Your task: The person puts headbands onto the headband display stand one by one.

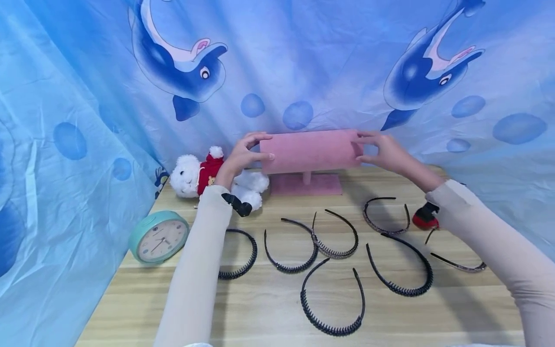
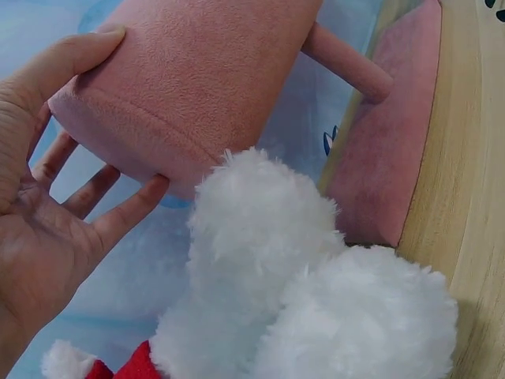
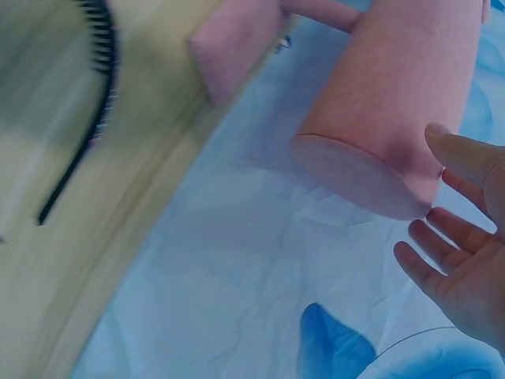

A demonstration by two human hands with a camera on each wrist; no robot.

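Observation:
A pink, velvety T-bar display stand (image 1: 310, 150) stands upright at the back of the table, its thick roll lying level on a short post and flat base (image 1: 286, 185). My left hand (image 1: 244, 153) grips the roll's left end, thumb on the front and the fingers around the end and behind. At the other end my right hand (image 1: 381, 153) holds the roll between thumb and forefinger. In the right wrist view its remaining fingers (image 3: 430, 264) spread loosely beside the round end face.
A white plush toy (image 1: 186, 176) in red lies left of the stand. A teal clock (image 1: 160, 238) stands at the table's left side. Several toothed headbands (image 1: 334, 330) are scattered over the wooden table. Blue dolphin-print cloth (image 1: 277, 58) hangs behind.

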